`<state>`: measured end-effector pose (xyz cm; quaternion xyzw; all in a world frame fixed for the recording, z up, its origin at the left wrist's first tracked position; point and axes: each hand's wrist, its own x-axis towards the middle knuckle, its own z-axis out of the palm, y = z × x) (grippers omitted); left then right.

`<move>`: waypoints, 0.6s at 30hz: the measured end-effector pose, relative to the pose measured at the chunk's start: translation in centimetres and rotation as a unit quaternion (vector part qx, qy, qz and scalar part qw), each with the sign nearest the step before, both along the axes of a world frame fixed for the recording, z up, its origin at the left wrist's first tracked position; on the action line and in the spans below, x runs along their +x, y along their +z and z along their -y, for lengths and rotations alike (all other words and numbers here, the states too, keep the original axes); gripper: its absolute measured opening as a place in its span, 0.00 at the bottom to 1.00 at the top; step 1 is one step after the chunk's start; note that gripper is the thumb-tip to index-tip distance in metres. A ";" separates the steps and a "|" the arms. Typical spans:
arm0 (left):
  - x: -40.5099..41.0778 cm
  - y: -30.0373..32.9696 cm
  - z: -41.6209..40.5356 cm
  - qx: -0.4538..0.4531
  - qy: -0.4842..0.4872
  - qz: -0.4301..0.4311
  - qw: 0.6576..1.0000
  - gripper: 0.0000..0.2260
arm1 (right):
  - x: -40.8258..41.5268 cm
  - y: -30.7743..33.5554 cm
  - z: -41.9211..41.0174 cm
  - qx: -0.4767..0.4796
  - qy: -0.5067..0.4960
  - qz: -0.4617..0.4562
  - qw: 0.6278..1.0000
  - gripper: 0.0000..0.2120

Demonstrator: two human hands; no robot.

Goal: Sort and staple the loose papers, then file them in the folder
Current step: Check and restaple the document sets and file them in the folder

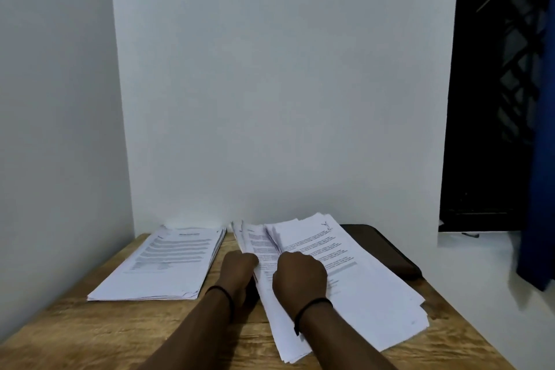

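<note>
Both forearms reach forward over the wooden desk (pixel 75 336), each wrist ringed by a thin black band. The left hand (pixel 238 269) sits at the left edge of the big loose pile of papers (pixel 360 288), knuckles up, fingers curled down against the sheets there; whether it pinches a sheet or only presses on the edge I cannot tell. The right hand (pixel 300 275) rests on top of the same pile, fingers bent forward and tucked in where the upper sheets are lifted and fanned apart, so it seems to have hold of some pages, though the fingertips are hidden. That pile lies slantwise across the right half of the desk, its sheets ragged and stepped, the near corner close to the front edge and the far end touching the white wall (pixel 285 84). A neater stack of printed pages (pixel 168 261) lies on the left half, well apart from the hands, with a strip of bare wood between the two heaps. A dark, flat thing (pixel 390 252), perhaps the folder, pokes out from under the right pile by the desk's right edge. Bare wood shows in front of the left stack. To the right is a dark window (pixel 495 84) and a blue curtain (pixel 540 159).
</note>
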<state>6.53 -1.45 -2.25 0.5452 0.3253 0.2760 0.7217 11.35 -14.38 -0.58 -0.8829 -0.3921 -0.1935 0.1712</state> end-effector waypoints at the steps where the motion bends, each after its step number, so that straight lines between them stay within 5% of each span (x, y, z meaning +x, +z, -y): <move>1: -0.5 0.6 0.6 -0.009 -0.004 -0.008 1.000 0.16 | 0.1 0.2 -0.1 0.007 0.004 -0.001 1.000 0.07; 7: -0.9 2.5 3.4 -0.027 -0.073 0.103 0.992 0.14 | -0.9 0.9 -0.8 0.071 0.089 -0.042 0.993 0.18; 11: -1.1 2.4 2.7 -0.005 -0.025 0.039 0.999 0.13 | 0.4 1.4 -0.4 0.095 0.186 -0.223 0.952 0.15; 15: -2.3 3.2 3.2 -0.001 0.000 0.089 0.996 0.09 | 2.5 2.1 1.8 0.248 0.073 -0.219 0.941 0.14; 17: -3.0 4.2 3.3 -0.005 -0.010 0.123 0.992 0.09 | 3.7 2.5 3.3 0.320 0.031 -0.217 0.922 0.03; 18: -3.6 4.8 3.2 0.000 -0.017 0.140 0.990 0.09 | 4.2 3.1 4.1 0.334 0.023 -0.229 0.914 0.19</move>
